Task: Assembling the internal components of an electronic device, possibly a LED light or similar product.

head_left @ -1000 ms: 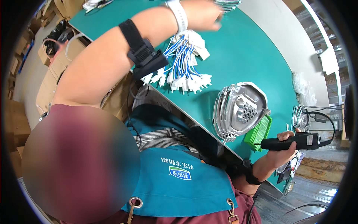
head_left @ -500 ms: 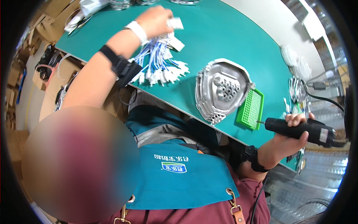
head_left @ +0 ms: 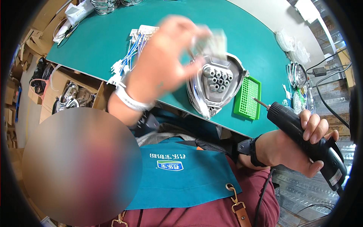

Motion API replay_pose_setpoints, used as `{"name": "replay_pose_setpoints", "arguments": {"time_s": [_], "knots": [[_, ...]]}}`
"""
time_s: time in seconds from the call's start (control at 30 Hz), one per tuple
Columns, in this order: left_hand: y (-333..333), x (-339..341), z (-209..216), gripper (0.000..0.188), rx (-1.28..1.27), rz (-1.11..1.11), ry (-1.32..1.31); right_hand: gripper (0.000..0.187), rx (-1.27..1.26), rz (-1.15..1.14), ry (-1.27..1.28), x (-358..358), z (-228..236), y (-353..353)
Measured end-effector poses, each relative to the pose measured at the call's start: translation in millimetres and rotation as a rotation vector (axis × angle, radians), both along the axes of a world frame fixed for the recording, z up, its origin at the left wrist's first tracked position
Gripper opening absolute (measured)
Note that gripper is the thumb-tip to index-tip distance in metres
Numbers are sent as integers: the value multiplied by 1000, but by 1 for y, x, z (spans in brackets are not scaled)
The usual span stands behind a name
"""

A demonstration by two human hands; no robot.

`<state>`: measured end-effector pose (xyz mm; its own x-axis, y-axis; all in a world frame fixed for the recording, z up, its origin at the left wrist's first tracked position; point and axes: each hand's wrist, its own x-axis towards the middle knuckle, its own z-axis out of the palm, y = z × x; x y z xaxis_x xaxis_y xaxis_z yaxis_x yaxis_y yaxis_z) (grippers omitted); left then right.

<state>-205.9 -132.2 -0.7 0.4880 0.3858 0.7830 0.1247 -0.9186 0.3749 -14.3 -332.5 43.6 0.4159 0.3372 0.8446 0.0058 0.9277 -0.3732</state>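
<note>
My left hand (head_left: 166,56), smeared by motion, holds a small white wired board (head_left: 217,44) over the far part of a silver metal housing (head_left: 234,85). A pale lead hangs down the housing's left side. The housing has a rounded triangular shape, with a cluster of short round tubes in its middle, and seems to sit on others like it. To the left, more white boards with blue and white wires (head_left: 132,51) lie partly behind my left arm. My right hand (head_left: 298,140) is closed round a black electric screwdriver (head_left: 289,119), its bit pointing toward a green perforated tray (head_left: 247,99).
The green tabletop (head_left: 189,13) has silver rings (head_left: 104,5) stacked at the far left and silver parts (head_left: 297,75) at the right. Clear plastic bags (head_left: 291,45) lie at the far right. Below the left edge stands a cardboard box (head_left: 81,85) with metal parts.
My left hand has moved right from the wired pile to the housing, bringing a white board with it. The screwdriver has tilted, its handle end dropping toward the lower right.
</note>
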Motion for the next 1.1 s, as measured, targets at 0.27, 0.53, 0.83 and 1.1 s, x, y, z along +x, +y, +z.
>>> {"name": "replay_pose_setpoints", "arguments": {"time_s": [0.27, 0.53, 0.83, 1.1], "knots": [[-37, 36, -41, 43, 86, -4, 212, 62, 8, -79, -126, -24, -16, 36], [-37, 37, -47, 43, 15, -26, 244, 70, -91, -125, -217, -23, -28, 57], [-37, 37, -50, 44, -13, -25, 228, 70, -155, -152, -219, -19, -31, 64], [-31, 38, -53, 44, -97, -78, 234, 66, -138, -34, -270, -13, -37, 78]]}}
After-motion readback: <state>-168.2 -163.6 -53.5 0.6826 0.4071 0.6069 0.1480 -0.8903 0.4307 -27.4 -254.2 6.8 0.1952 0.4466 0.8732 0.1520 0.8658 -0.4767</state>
